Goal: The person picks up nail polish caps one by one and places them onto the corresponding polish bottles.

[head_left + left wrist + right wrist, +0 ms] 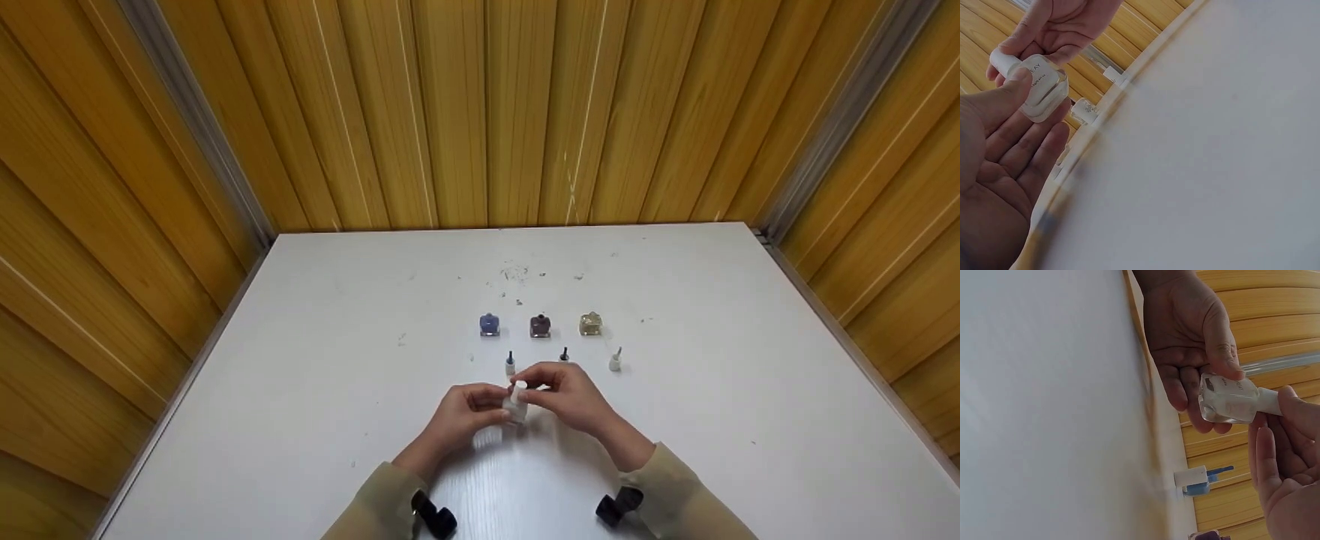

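Over the near middle of the table, my left hand [459,415] grips a small clear glass nail polish bottle [514,411] with milky white contents, its thumb on the printed face. My right hand [574,395] pinches the bottle's white cap [1268,401] between thumb and fingers. In both wrist views the cap sits on the neck and the bottle [1044,84] is tilted. Just beyond the hands, three white brush caps stand with brushes pointing up: a left one [510,366], a middle one [564,355] partly hidden by my right hand, and a right one [616,362].
Behind the brush caps stand three uncapped nail polish bottles in a row: blue [489,325], dark purple [540,327] and gold glitter [590,325]. Dark specks [514,271] mark the white table [300,360] farther back. Yellow wood-look panels [517,112] enclose its back and sides.
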Available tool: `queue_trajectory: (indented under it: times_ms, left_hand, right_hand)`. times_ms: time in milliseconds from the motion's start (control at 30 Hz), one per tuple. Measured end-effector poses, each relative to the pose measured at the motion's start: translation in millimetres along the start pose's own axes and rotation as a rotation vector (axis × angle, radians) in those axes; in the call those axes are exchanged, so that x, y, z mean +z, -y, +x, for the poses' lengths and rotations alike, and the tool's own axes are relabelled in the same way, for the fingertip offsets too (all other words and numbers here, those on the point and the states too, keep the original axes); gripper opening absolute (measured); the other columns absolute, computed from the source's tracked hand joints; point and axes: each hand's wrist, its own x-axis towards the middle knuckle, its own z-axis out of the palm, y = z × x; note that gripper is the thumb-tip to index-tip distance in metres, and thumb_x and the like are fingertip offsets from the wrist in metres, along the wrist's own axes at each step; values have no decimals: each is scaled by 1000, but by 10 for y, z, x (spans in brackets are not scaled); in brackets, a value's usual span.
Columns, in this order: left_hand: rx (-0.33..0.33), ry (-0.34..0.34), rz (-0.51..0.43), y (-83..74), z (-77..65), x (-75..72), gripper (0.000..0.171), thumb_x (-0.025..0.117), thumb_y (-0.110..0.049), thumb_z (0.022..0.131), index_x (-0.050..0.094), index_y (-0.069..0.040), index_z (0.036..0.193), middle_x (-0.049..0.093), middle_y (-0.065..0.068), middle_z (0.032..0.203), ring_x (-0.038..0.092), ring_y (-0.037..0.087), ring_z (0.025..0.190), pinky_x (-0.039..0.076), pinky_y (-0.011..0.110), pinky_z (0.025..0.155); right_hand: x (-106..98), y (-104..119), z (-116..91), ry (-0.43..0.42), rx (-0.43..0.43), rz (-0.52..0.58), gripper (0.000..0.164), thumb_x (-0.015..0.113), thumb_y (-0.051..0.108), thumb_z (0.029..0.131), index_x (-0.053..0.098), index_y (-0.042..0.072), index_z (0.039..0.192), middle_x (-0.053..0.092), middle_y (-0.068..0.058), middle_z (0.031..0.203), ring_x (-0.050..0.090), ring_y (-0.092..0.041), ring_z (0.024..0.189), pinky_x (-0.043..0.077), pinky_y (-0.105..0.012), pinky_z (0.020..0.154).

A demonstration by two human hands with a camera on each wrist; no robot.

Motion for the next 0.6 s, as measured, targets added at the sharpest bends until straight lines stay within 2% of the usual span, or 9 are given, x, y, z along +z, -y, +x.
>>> queue_trajectory:
  times_ms: [200, 600]
  left_hand:
    - [5, 0, 11, 3, -2, 4, 31, 73, 2, 92, 67, 14, 119, 72, 31, 117, 73, 3, 95, 59, 18, 83]
    - [24, -17, 36, -12, 6, 29, 30, 74, 2, 90, 69, 13, 118, 72, 31, 117, 74, 6, 95, 59, 18, 81]
  right_hand:
    - [20, -4, 3, -53, 20, -36, 16, 80, 11, 89, 78, 3, 103, 77, -18, 105, 70, -6, 92, 58, -19, 75]
    - [85, 64, -12, -170, 93, -52, 16, 86, 14, 82, 78, 5, 93, 77, -13, 91, 66, -4, 81, 58, -20, 71]
